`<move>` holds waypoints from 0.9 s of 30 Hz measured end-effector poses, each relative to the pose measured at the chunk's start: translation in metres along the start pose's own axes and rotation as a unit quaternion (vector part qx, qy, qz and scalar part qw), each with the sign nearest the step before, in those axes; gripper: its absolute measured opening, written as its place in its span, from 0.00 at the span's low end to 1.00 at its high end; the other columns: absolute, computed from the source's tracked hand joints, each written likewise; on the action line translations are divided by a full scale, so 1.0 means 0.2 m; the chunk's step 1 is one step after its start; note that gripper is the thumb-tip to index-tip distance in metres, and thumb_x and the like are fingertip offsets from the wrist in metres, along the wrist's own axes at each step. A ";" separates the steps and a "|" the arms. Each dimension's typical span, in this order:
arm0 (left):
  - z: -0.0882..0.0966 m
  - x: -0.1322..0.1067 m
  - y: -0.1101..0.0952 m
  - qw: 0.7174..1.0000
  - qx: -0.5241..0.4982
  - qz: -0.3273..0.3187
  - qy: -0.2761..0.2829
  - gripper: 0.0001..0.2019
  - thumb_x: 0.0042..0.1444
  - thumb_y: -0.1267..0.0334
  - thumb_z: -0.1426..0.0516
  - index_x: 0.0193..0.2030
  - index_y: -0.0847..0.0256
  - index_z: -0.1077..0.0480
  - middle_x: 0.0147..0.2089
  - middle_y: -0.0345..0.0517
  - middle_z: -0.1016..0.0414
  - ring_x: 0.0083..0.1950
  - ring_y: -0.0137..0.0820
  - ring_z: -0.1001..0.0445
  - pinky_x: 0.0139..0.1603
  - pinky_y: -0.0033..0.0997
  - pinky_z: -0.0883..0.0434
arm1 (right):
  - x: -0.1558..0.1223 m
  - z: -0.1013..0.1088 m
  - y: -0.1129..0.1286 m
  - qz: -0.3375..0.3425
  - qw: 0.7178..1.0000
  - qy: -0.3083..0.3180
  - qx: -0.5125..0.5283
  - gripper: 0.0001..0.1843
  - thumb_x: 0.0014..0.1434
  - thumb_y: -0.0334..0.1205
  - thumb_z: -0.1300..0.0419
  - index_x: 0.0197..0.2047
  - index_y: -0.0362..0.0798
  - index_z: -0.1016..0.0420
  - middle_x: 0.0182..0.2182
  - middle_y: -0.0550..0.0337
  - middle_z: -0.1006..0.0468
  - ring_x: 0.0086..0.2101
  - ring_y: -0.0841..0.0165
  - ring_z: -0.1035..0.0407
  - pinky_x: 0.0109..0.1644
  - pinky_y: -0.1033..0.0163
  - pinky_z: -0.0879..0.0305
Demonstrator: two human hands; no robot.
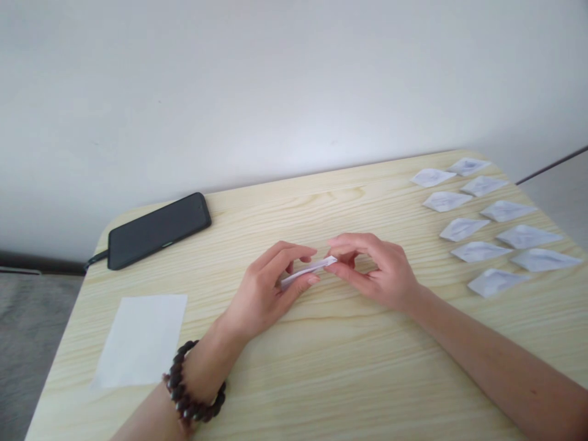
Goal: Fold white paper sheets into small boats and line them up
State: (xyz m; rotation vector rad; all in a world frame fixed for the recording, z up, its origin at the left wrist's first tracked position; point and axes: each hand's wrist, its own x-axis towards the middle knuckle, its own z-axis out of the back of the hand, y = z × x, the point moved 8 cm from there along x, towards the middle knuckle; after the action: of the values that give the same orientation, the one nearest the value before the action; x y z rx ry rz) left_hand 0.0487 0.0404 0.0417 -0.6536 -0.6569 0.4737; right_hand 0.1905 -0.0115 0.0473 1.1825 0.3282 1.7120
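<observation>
Paper (pixel 311 268), one folded piece, is pinched by left hand (pixel 263 285) and right hand (pixel 388 272); the bench (pixel 331 373) carries ten folded shapes (pixel 465 229), one sheet (pixel 142 340), one phone (pixel 159 231).

There are ten paper diamonds (pixel 463 230), one folded strip (pixel 316 266), one sheet (pixel 143 340), one phone (pixel 159 231), one cable (pixel 97 258), one bracelet (pixel 182 403).

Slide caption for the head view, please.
Left hand and right hand hold a folded paper; ten folded pieces lie at right, a phone at left.
</observation>
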 end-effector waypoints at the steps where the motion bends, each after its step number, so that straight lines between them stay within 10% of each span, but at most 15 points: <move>1: -0.01 0.00 0.00 1.000 -0.001 -0.004 0.009 0.10 0.62 0.61 0.42 0.47 0.62 0.29 0.40 0.47 0.24 0.36 0.28 0.27 0.33 0.25 0.30 | 0.00 0.00 -0.01 -0.011 1.000 -0.001 0.003 0.15 0.61 0.36 0.38 0.51 0.54 0.31 0.35 0.63 0.17 0.24 0.73 0.25 0.30 0.68 0.27; 16: -0.04 -0.02 0.04 0.996 -0.021 0.073 0.039 0.10 0.57 0.57 0.38 0.40 0.62 0.25 0.25 0.37 0.27 0.22 0.20 0.36 0.21 0.19 0.40 | -0.01 0.01 -0.11 -0.113 0.985 -0.015 0.131 0.11 0.56 0.34 0.35 0.43 0.50 0.29 0.34 0.62 0.20 0.25 0.74 0.28 0.29 0.68 0.29; 27: -0.05 -0.02 -0.04 0.998 -0.008 -0.008 0.057 0.06 0.58 0.69 0.42 0.43 0.63 0.29 0.32 0.41 0.23 0.27 0.23 0.30 0.27 0.21 0.34 | -0.01 -0.03 -0.03 -0.012 0.997 0.056 0.046 0.05 0.59 0.33 0.37 0.38 0.50 0.29 0.31 0.63 0.21 0.25 0.75 0.29 0.30 0.70 0.32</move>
State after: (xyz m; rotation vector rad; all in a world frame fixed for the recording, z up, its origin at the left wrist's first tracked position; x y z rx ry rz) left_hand 0.0542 0.0295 0.0398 -0.6842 -0.5585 0.4143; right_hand 0.1880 -0.0081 0.0396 1.1463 0.4915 1.7625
